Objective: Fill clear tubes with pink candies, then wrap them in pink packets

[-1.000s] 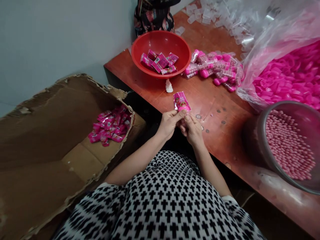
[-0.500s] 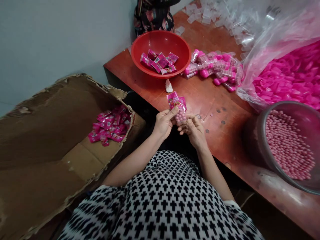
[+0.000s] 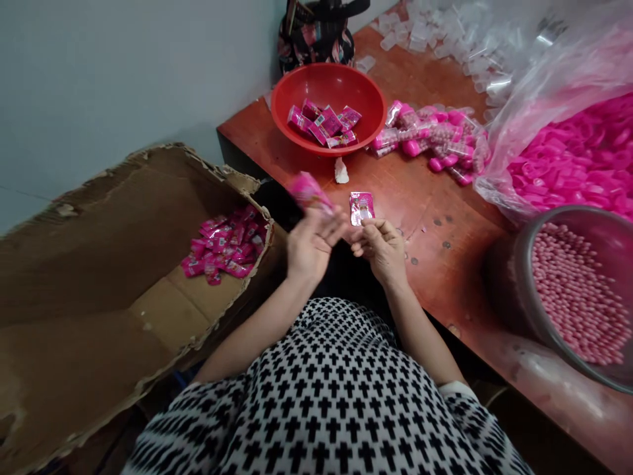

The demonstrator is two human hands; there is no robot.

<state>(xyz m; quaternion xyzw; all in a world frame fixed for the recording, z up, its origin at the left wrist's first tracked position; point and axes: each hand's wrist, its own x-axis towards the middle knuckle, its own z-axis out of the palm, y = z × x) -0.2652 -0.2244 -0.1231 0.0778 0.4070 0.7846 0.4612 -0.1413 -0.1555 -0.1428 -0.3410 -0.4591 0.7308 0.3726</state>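
Note:
My left hand [image 3: 309, 249] is closed around a pink printed candy packet [image 3: 310, 191], smeared by motion, above the table edge near the cardboard box. My right hand [image 3: 383, 249] is at the table's near edge, thumb and forefinger pinched together. Their tips meet the lower edge of a flat pink printed sleeve [image 3: 362, 206] lying on the table; whether they grip it or something else is hidden. Beyond, a red bowl [image 3: 281, 135] holds several pink packets [image 3: 327, 124]. More pink packets [image 3: 225, 244] lie piled inside the cardboard box [image 3: 173, 297] on my left.
Clear tubes of pink beads with pink caps [image 3: 435, 135] are heaped right of the bowl. A plastic bag of pink caps [image 3: 578, 152] and a grey bucket [image 3: 524, 270] of pink beads [image 3: 576, 297] stand at right. Clear plastic pieces [image 3: 420, 33] and a dark patterned bag [image 3: 316, 39] are behind.
My left hand has swung left, away from my right hand, carrying the packet, which both hands were at before. My right hand stays near the same spot. The view has shifted slightly.

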